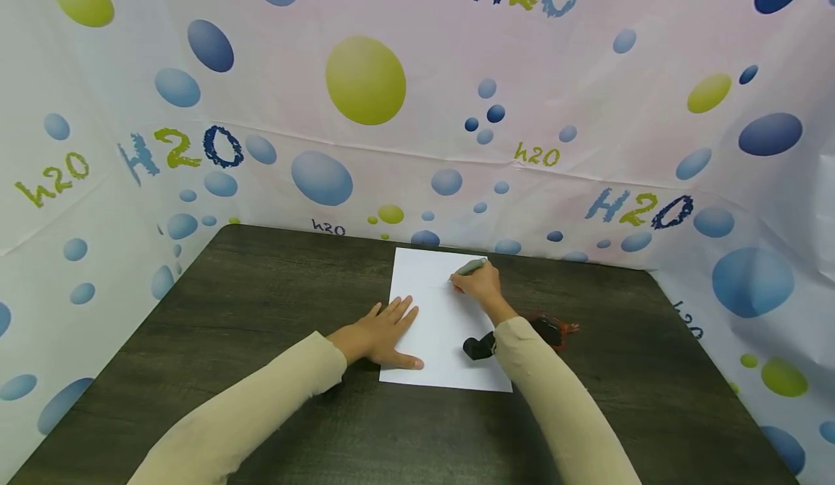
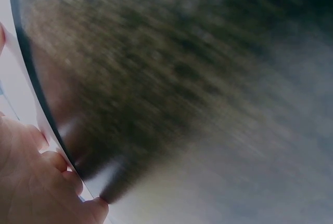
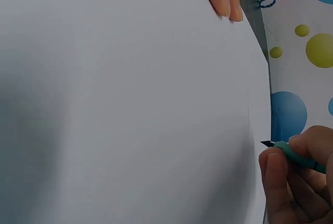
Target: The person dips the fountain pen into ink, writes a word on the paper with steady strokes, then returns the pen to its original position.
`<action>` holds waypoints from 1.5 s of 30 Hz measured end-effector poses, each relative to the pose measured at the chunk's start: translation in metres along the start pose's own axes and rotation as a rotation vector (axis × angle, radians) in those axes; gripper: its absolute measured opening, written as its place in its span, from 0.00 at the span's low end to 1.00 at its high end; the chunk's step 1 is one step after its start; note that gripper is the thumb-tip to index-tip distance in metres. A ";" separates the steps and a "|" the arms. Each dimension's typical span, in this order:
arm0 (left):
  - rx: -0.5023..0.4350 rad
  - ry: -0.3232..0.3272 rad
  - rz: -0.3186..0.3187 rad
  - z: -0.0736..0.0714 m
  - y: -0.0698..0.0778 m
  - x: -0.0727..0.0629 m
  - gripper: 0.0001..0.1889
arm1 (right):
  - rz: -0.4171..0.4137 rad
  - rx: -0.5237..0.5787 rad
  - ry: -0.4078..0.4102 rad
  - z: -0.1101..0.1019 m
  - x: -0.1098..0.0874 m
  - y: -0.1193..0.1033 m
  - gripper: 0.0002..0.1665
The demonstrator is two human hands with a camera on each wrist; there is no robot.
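A white sheet of paper [image 1: 450, 325] lies on the dark wooden table. My left hand [image 1: 386, 333] rests on its left edge with the fingers spread; in the left wrist view part of this hand [image 2: 36, 177] shows beside the bright sheet. Over the upper right part of the sheet, my right hand [image 1: 481, 282] pinches a green pen [image 1: 471, 267] between thumb and fingers. In the right wrist view the dark point of the pen [image 3: 268, 144] is directed toward the paper [image 3: 156, 78], and a faint thin line [image 3: 248, 99] runs there.
A black rounded device [image 1: 479, 347] shows beside the right wrist, over the sheet. On the other side of that sleeve is a dark item with orange-red strands [image 1: 554, 330]. Behind the table [image 1: 280, 282] hangs a backdrop [image 1: 404, 137] patterned with bubbles and "H2O".
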State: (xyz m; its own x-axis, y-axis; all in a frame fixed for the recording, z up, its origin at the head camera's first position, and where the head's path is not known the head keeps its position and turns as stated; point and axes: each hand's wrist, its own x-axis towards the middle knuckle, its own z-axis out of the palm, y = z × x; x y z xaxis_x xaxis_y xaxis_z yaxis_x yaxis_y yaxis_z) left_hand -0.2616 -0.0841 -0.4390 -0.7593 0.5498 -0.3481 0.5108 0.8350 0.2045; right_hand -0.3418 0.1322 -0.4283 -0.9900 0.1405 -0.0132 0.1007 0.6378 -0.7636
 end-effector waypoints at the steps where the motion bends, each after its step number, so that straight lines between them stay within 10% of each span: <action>1: 0.004 -0.003 -0.004 0.000 0.000 0.000 0.54 | -0.003 0.003 0.003 0.001 0.000 -0.001 0.05; 45: 0.002 0.007 -0.021 0.000 0.000 0.000 0.54 | -0.080 -0.193 -0.057 0.006 0.010 -0.019 0.11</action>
State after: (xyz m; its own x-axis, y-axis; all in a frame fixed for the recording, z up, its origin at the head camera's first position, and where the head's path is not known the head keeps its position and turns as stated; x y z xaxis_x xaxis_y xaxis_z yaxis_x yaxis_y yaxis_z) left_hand -0.2609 -0.0841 -0.4391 -0.7726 0.5327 -0.3454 0.4958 0.8461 0.1958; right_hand -0.3543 0.1174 -0.4179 -0.9990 0.0438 0.0017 0.0331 0.7788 -0.6264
